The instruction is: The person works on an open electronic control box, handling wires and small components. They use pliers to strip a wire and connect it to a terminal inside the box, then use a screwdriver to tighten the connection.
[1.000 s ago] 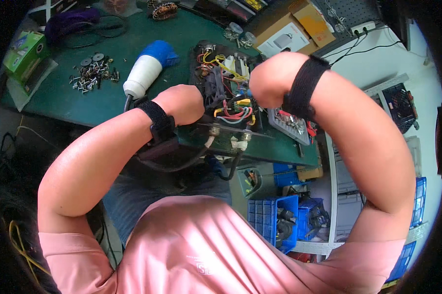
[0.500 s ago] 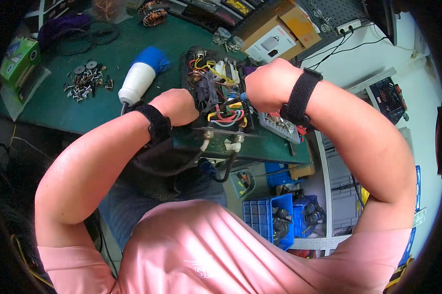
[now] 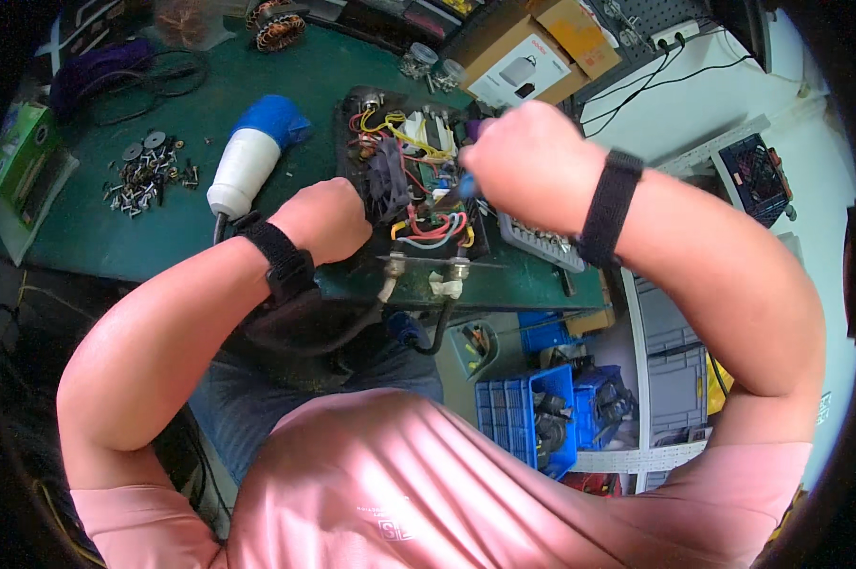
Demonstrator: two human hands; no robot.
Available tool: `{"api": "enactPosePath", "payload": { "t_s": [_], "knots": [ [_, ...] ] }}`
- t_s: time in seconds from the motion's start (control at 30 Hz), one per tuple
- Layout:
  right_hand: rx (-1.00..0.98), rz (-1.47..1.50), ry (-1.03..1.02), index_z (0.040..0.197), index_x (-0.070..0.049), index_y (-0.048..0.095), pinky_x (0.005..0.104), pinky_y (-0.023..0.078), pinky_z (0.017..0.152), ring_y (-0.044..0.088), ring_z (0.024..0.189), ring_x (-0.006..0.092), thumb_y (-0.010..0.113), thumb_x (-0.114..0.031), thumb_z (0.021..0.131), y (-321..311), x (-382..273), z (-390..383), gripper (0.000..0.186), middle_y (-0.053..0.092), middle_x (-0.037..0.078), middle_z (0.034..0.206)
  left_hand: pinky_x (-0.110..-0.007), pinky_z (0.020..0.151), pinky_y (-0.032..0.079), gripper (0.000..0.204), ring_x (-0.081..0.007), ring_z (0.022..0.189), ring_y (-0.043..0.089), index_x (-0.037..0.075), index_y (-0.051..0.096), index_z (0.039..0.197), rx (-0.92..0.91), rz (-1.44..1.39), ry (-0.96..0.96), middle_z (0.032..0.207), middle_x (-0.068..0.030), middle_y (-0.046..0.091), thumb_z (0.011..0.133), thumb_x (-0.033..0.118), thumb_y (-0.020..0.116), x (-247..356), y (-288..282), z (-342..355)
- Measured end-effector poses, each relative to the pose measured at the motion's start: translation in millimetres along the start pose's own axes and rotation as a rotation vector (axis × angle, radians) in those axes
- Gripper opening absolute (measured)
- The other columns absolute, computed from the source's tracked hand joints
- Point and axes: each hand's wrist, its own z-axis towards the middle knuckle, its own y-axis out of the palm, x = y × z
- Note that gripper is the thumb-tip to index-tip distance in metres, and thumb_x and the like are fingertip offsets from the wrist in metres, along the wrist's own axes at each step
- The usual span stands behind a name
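An opened electronic unit (image 3: 418, 180) lies on the green bench, its circuit parts, a dark fan and red, yellow and grey wires exposed. At its near end a metal plate carries two connectors with cables. My right hand (image 3: 523, 156) is closed around a screwdriver (image 3: 467, 184), whose blue handle shows below the fingers and whose shaft points into the unit. Beside the unit's left edge, my left hand (image 3: 323, 220) is curled closed, knuckles up. Its fingertips are hidden, so whether it holds anything cannot be made out.
A white-and-blue plug (image 3: 248, 166) and loose screws (image 3: 153, 173) lie left on the bench. Right of the unit sits a grey tray (image 3: 542, 245) of small parts. Cardboard boxes (image 3: 532, 66) stand behind; blue crates (image 3: 523, 408) are below the bench.
My left hand has drawn slightly left and toward me, away from the unit's side. My right hand with the screwdriver has shifted slightly left. The whole view has tilted a little.
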Motion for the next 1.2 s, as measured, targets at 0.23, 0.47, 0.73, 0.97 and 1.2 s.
{"api": "enactPosePath", "payload": {
  "t_s": [0.23,0.47,0.73,0.97,1.2],
  "knots": [
    [0.051,0.041,0.097,0.083,-0.007,0.065,0.0371,0.053,0.064,0.066,0.08,0.0258,0.067,-0.014,0.075,5.7,9.7,-21.4,0.01,0.064,0.011,0.084,-0.049,0.072,0.053,0.03,-0.0456,0.082,0.064,-0.01,0.062,0.081,0.043,-0.241,-0.103,0.081,-0.0313,0.064,0.083,0.019,0.059,-5.7,0.0,-5.1],
    [0.168,0.385,0.126,0.096,-0.007,0.058,0.0442,0.052,0.071,0.063,0.083,0.0346,0.067,-0.011,0.075,31.9,32.1,-53.5,0.023,0.062,0.013,0.085,-0.049,0.074,0.051,0.03,-0.0442,0.083,0.064,-0.005,0.064,0.082,0.045,-0.019,-0.192,0.083,-0.0295,0.064,0.085,0.025,0.064,15.1,-39.8,-10.3],
    [0.404,0.923,0.499,0.103,-0.006,0.058,0.0426,0.05,0.079,0.061,0.091,0.0378,0.071,-0.012,0.075,134.8,8.1,-146.3,0.032,0.061,0.016,0.096,-0.047,0.078,0.048,0.018,-0.042,0.088,0.058,-0.002,0.058,0.085,0.309,0.102,0.087,0.087,-0.0225,0.06,0.08,0.012,0.067,69.9,-75.5,-8.7],
    [0.319,1.286,0.824,0.101,-0.009,0.06,0.0431,0.051,0.075,0.062,0.089,0.0344,0.077,-0.028,0.076,256.7,-112.1,-179.7,0.035,0.06,0.013,0.092,-0.048,0.084,0.049,0.022,-0.0417,0.095,0.06,-0.001,0.063,0.093,-0.015,0.355,0.128,0.098,-0.0232,0.064,0.079,0.015,0.068,108.2,-60.6,45.9],
    [0.566,1.224,0.892,0.105,-0.005,0.056,0.0442,0.052,0.075,0.058,0.093,0.0363,0.082,-0.026,0.071,297.5,-133.6,-143.2,0.048,0.055,0.015,0.097,-0.049,0.077,0.05,0.021,-0.0405,0.086,0.063,0.0,0.064,0.085,-0.152,0.491,0.02,0.087,-0.0212,0.065,0.077,0.02,0.069,120.9,-54.4,62.6]
  ]
}}
